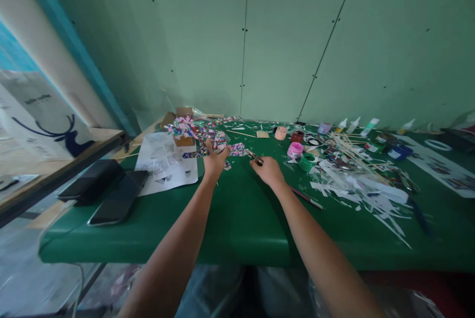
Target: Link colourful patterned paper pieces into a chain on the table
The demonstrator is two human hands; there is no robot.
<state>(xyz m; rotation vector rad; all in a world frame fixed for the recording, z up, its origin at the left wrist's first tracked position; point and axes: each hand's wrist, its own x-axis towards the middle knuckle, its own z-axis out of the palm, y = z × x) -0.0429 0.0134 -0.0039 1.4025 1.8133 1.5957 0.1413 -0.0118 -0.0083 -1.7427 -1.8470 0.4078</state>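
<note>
My left hand (215,159) is closed around a craft piece (185,127) covered in pink, purple, blue and green bits, above the middle of the table. One narrow decorated strip of it (237,149) sticks out to the right of my fingers. In my right hand (269,172) is a small shiny metal tool (253,156); its tip points at the end of that strip. Most of the tool is hidden in my fingers, so its exact kind does not show. Whether the tip touches the strip I cannot tell.
Printed sheets (163,159) and a black phone (118,197) lie left on the green table (237,229). To the right stand open paint jars (296,150), beside thin sticks (349,150) and white paper scraps (345,179). A brush-like stick (306,197) lies near my right forearm.
</note>
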